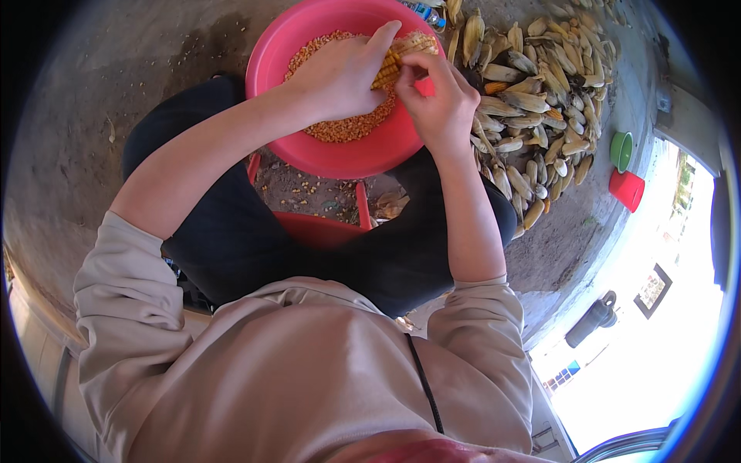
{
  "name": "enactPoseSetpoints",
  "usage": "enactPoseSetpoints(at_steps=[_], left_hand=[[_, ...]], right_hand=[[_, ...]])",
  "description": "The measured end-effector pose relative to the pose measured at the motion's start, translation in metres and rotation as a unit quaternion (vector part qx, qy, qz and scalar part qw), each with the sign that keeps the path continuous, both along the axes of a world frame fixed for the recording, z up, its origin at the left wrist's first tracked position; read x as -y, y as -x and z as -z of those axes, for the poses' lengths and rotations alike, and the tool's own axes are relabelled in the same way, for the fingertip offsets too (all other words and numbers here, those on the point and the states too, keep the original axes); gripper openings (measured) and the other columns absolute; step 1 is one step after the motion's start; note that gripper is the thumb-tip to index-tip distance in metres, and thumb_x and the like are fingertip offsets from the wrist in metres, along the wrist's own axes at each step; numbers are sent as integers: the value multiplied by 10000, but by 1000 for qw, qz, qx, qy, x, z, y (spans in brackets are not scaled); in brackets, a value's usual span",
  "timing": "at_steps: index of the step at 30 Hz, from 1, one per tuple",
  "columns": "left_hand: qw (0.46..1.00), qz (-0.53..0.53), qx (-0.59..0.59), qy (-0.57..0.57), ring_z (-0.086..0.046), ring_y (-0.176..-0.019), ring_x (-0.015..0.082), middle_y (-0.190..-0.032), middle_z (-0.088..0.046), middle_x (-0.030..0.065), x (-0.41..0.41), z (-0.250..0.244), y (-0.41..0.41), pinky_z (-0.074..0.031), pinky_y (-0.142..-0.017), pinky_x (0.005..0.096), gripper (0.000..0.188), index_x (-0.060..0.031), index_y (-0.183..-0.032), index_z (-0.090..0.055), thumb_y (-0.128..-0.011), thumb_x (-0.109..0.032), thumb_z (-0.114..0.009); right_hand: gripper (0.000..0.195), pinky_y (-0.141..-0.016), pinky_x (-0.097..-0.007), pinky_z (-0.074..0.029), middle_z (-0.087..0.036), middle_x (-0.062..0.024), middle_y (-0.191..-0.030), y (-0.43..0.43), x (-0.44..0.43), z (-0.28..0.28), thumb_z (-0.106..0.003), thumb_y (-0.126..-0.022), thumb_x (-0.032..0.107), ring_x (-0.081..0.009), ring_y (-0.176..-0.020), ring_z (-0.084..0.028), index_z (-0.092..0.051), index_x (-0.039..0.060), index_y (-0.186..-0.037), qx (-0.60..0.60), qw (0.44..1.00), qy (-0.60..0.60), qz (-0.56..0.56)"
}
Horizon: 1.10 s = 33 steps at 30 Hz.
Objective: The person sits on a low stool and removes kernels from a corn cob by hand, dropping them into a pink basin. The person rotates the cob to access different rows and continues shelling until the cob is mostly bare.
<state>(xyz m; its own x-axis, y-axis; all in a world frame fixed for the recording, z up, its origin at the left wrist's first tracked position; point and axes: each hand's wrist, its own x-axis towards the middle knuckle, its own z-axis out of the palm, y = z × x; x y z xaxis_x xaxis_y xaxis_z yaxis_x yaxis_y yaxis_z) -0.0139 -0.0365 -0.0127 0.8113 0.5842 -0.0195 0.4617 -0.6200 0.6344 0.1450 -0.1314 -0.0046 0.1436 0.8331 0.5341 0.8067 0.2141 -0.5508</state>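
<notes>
Over a pink plastic basin (347,168), my left hand (347,72) is closed on a yellow ear of corn (389,70), its index finger pointing up along it. Pale husk (418,43) shows at the ear's upper right end. My right hand (437,92) touches the ear's right side, with thumb and fingertips pinched near the kernels; whether a kernel lies between them cannot be seen. Loose corn kernels (347,128) cover the basin's bottom, partly hidden by my hands and the ear.
A large heap of husked-over corn ears (527,101) lies on the ground right of the basin. A plastic bottle (425,13) lies beyond the rim. Farther right are a green bowl (621,151) and a red container (627,190) by the wall. My legs flank the basin, with scattered kernels (307,188) below it.
</notes>
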Motion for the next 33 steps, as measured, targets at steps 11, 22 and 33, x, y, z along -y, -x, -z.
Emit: enactPoseSetpoints(at_steps=[11, 22, 33], left_hand=[[997, 9, -19, 68, -663, -1093, 446, -1227, -653, 283, -5, 1, 0, -546, -950, 497, 953, -33, -1572, -293, -765, -163, -782], [985, 75, -106, 113, -653, -1100, 434, -1156, -674, 273, -12, -15, 4, -528, -969, 501, 933, -36, -1585, -283, -792, -152, -763], [998, 29, -54, 10, -690, -1017, 413, -1132, -681, 245, -7, -5, 3, -565, -874, 495, 978, -71, -1603, -250, -791, -149, -789]], right_hand=[[262, -634, -346, -574, -693, -67, -780, -7, 1, -2, -773, -787, 17, -243, -709, -701, -730, 108, -1028, 12, 999, 36, -24], [221, -629, -309, -577, -714, -25, -855, -17, 4, -4, -797, -781, 69, -190, -717, -716, -717, 101, -985, 30, 989, 122, -72], [203, -614, -278, -558, -681, -21, -773, -19, 9, -26, -807, -802, 105, -131, -658, -679, -718, 82, -984, -89, 985, 144, -35]])
